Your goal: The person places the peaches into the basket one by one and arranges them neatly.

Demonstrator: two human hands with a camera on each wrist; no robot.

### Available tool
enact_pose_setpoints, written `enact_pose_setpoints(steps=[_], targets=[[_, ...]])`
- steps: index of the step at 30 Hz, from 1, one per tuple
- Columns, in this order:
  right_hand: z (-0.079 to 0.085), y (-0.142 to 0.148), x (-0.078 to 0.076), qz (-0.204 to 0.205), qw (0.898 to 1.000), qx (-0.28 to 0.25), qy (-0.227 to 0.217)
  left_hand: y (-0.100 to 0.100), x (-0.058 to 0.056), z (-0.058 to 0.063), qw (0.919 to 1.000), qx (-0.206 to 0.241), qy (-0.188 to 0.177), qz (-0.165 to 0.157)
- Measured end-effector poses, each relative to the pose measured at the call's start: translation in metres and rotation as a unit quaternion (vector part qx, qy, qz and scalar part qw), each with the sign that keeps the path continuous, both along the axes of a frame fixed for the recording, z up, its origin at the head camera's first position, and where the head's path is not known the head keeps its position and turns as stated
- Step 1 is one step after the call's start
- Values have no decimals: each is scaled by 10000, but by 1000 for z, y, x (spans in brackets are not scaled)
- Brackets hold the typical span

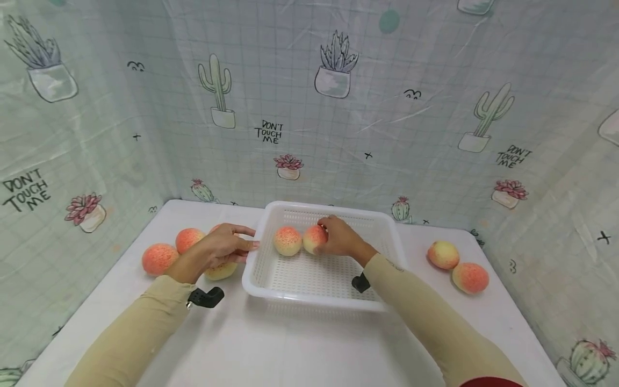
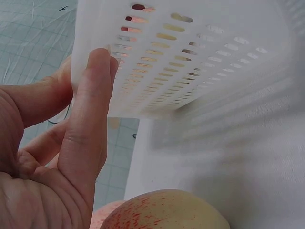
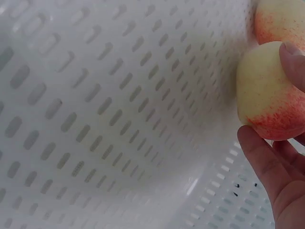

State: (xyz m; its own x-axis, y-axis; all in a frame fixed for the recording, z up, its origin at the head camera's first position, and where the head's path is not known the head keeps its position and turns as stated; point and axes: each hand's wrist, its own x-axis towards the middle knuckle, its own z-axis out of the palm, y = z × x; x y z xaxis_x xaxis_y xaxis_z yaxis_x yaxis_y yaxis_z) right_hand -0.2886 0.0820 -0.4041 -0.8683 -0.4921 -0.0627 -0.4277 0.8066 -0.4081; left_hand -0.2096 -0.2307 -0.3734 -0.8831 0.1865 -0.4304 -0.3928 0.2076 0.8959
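My right hand [image 1: 340,236] holds a red-and-yellow peach [image 1: 314,240] inside the white perforated basket [image 1: 309,297]. Thumb and fingers sit on opposite sides of that fruit in the right wrist view, close over the basket floor. A second peach [image 1: 288,241] lies just left of it. At the basket's left side, my left hand [image 1: 223,246] pinches the rim. The left wrist view has the thumb on one side of the rim and fingers [image 2: 86,109] against the outer slotted wall [image 2: 228,21].
Left of the basket lie several more peaches [image 1: 159,259], some partly hidden by my left hand and forearm. Two peaches, one yellower [image 1: 443,255] and one redder [image 1: 470,278], rest on the white table [image 1: 290,349] at right. A cactus-print curtain [image 1: 300,107] encloses the back and sides.
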Motion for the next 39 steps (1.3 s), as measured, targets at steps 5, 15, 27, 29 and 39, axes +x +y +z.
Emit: enact_pose_setpoints(steps=[5, 15, 27, 29, 39], targets=[[3, 0, 1, -87, 9999, 33, -71, 0, 0, 0, 10000, 38, -8, -7], [5, 7, 0, -14, 10000, -4, 39, 1, -1, 0, 10000, 48, 21, -38], [17, 22, 1, -280, 9974, -563, -340, 3, -1, 0, 10000, 18, -54, 38], [19, 27, 1, -397, 9956, -721, -445, 4, 0, 0, 10000, -1, -72, 37], [39, 58, 1, -787, 9859, -1363, -565, 5, -1, 4, 9998, -167, -74, -36]])
